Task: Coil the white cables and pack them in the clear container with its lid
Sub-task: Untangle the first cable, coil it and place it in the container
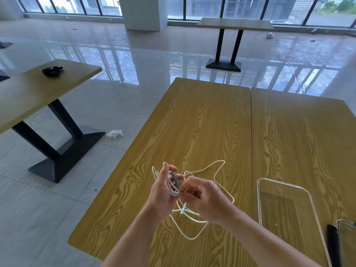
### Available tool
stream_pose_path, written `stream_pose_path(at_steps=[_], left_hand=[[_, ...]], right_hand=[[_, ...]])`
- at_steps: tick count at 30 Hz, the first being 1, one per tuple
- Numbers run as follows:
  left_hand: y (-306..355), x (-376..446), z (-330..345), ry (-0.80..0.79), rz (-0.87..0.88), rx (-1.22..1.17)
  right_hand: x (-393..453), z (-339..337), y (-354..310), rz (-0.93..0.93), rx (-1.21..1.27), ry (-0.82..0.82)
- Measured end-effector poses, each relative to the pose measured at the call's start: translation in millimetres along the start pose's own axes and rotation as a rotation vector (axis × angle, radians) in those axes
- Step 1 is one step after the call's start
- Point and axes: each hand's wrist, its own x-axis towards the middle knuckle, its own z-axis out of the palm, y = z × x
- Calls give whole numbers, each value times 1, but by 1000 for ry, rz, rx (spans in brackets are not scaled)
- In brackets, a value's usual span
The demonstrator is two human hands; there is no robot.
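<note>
Wooden table [202,120], white cable coil [174,183] pinched between both hands' fingers [169,168]

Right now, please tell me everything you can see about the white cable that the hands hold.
The white cable is thin, smooth and looks like plastic. Part of it is wound into a small tight coil, held upright in the left hand; the right hand pinches the strand beside the coil. The rest trails loose in wide loops over the wooden table, left of the clear container. A plug end shows near the left thumb.
</note>
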Motion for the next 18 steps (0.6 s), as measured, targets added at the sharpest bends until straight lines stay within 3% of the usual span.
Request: stream_pose_path(at_steps=[6, 9, 12, 18], left_hand=[[1, 1, 4, -1, 66, 26], [4, 3, -1, 53, 78, -14], [10, 5, -10, 51, 63, -74], [10, 2, -15, -112, 11, -21]], right_hand=[[-3, 0, 2, -16, -5, -39], [-5, -5, 0, 58, 17, -161], [-6, -18, 6, 92, -200, -334], [6, -41, 9, 180, -549, -629]])
